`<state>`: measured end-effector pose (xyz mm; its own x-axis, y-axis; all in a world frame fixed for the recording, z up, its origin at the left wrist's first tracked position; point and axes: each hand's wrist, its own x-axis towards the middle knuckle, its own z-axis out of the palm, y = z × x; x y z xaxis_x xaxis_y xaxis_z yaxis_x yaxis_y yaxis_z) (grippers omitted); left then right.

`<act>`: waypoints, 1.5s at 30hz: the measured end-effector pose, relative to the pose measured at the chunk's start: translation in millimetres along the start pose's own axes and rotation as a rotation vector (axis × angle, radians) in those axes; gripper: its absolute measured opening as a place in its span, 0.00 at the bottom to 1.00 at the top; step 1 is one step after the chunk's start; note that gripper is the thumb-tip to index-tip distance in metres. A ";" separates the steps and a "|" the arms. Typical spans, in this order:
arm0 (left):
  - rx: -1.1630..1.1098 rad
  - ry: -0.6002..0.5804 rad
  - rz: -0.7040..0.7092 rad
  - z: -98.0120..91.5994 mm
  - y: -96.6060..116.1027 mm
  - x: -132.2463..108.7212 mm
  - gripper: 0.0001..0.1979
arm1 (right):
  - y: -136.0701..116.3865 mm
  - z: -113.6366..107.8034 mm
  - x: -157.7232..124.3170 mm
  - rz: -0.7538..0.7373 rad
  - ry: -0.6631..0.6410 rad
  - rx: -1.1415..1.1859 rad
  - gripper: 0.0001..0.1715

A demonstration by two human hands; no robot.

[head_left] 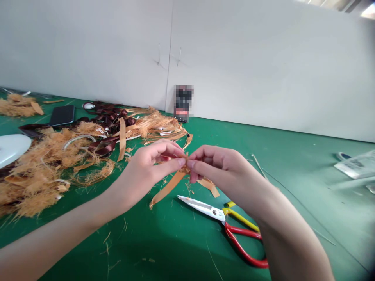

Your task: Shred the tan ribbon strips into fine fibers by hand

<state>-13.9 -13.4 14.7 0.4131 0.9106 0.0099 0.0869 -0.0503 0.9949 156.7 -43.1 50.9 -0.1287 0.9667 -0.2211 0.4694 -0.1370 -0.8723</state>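
My left hand [159, 160] and my right hand [215, 164] meet above the green table, thumbs and forefingers pinched on a tan ribbon [168, 189]. One end of it hangs down to the left with a frayed tip; another tan strip [211, 187] shows under my right hand, and I cannot tell whether it is the same piece. The pinched part is mostly hidden by fingertips. Scissors [205, 207] with red and yellow handles lie below my hands, blades pointing left, partly covered by my right forearm.
Fluffy tan fibre [49, 156] heaps on the left beside dark brown ribbon [107, 113] and a bundle of tan strands [158, 123]. A white dish-like object [13, 148] sits at the left edge. One phone [62, 115] lies flat; another [183, 103] leans on the white wall [249, 58].
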 end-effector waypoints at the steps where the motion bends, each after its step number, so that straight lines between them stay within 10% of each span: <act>1: 0.005 0.006 -0.002 0.2 0.0 -0.4 0.04 | -0.1 0.1 0.4 -0.001 0.004 0.004 0.09; 13: -0.018 0.163 -0.007 1.6 -2.3 0.4 0.06 | 0.0 1.0 0.0 -0.007 0.052 0.031 0.10; 45: -0.027 0.040 -0.012 7.4 -1.0 0.8 0.14 | 4.8 -1.4 6.4 -0.055 0.097 0.199 0.14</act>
<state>-7.0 -15.6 13.0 0.3754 0.9269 0.0013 0.0669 -0.0285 0.9974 159.3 -37.3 46.0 -0.0601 0.9889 -0.1358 0.2810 -0.1138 -0.9529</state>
